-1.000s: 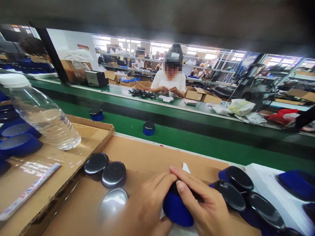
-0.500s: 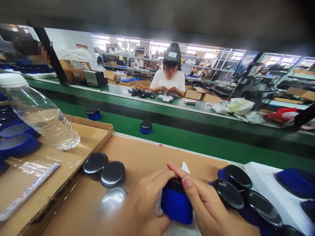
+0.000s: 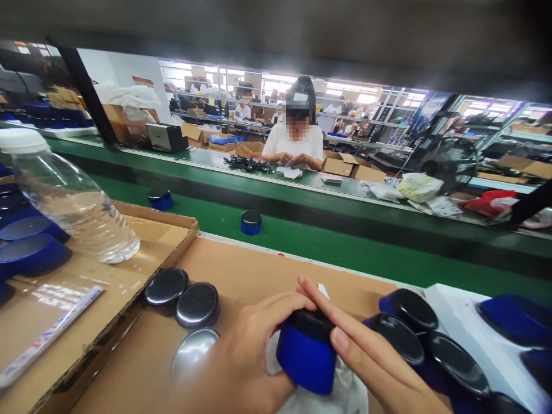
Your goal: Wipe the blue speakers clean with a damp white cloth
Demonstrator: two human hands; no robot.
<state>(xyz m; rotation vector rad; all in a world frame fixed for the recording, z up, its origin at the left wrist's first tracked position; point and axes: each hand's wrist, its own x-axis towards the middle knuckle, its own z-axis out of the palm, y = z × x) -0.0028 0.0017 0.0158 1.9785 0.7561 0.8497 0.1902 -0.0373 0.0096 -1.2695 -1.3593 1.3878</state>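
A blue jar point(image 3: 305, 359) with a black lid is held tilted between both hands. My left hand point(image 3: 254, 351) grips it from the left, fingers curled over the lid and thumb low on the side. My right hand point(image 3: 371, 351) presses along the jar's right side, its fingers long and straight behind the lid and its thumb at the lid's edge. Under the jar lies a crumpled white cloth point(image 3: 349, 394), partly hidden by the hands. Several black-lidded jars point(image 3: 197, 305) stand left of my left hand, and further lidded jars point(image 3: 399, 339) crowd beside my right hand.
A cardboard tray point(image 3: 181, 236) at left holds a water bottle point(image 3: 81, 201), a marker pen point(image 3: 52, 336) and blue jars point(image 3: 34, 256). Two jars sit on the green conveyor belt point(image 3: 302, 236). A white foam tray point(image 3: 457, 310) is at right. A co-worker point(image 3: 295, 141) sits opposite.
My right thumb has slid from the lid's top to its right edge, and more of the jar and cloth shows. The jars on the belt have shifted slightly left.
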